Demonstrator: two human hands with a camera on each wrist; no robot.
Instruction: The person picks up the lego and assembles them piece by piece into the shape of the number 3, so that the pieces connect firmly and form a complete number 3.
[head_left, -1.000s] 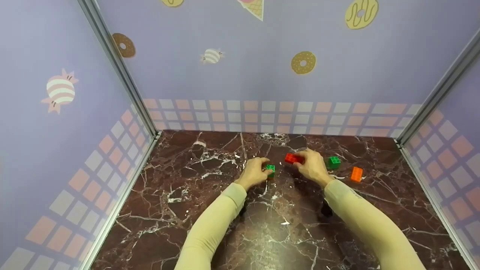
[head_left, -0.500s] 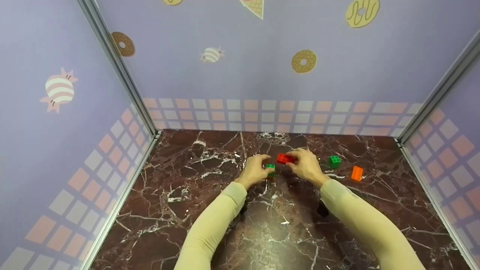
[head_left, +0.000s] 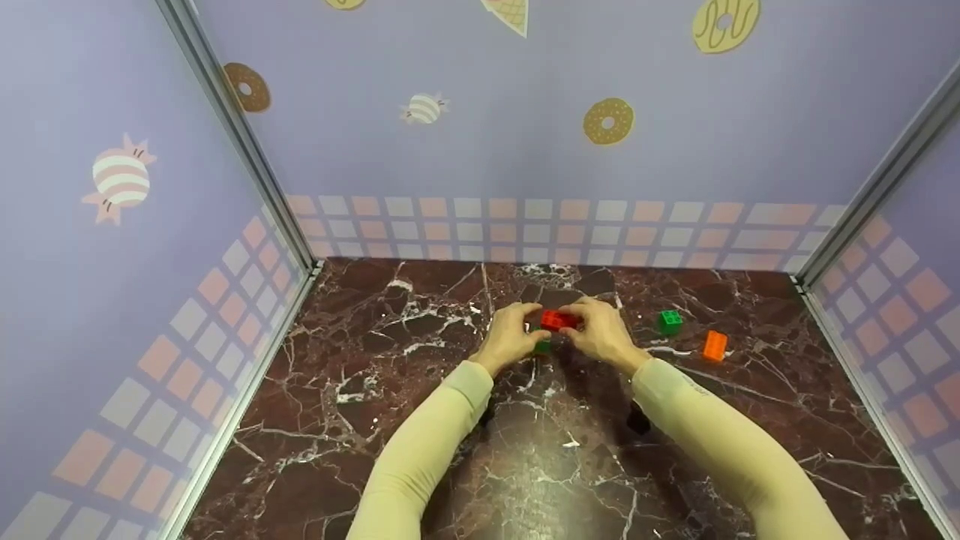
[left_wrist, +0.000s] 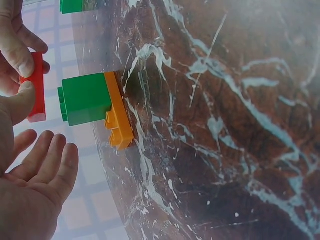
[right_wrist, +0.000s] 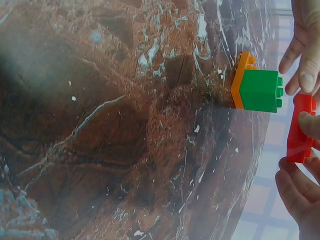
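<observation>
My right hand (head_left: 598, 330) pinches a red toy brick (head_left: 556, 320) between thumb and fingers. The brick hangs above a green brick (left_wrist: 87, 99), apart from its studs. That green brick sits on one part of an orange brick (left_wrist: 119, 112) on the table; other orange studs show beside it. My left hand (head_left: 510, 335) is beside this stack, its thumb against or very near the red brick's left end in the right wrist view. The left fingers (left_wrist: 59, 167) are spread and loosely bent, apart from the stack. In the head view, the red brick and left thumb partly hide the green brick.
To the right on the marbled table (head_left: 360, 450) lie a loose green brick (head_left: 670, 322) and an orange brick (head_left: 715, 346). Patterned panels enclose the back (head_left: 510, 150) and both sides, with metal strips along their corners.
My right hand has carried the red brick leftward until it is above the green brick. My left hand has shifted slightly, its thumb rising from the green brick toward the red one.
</observation>
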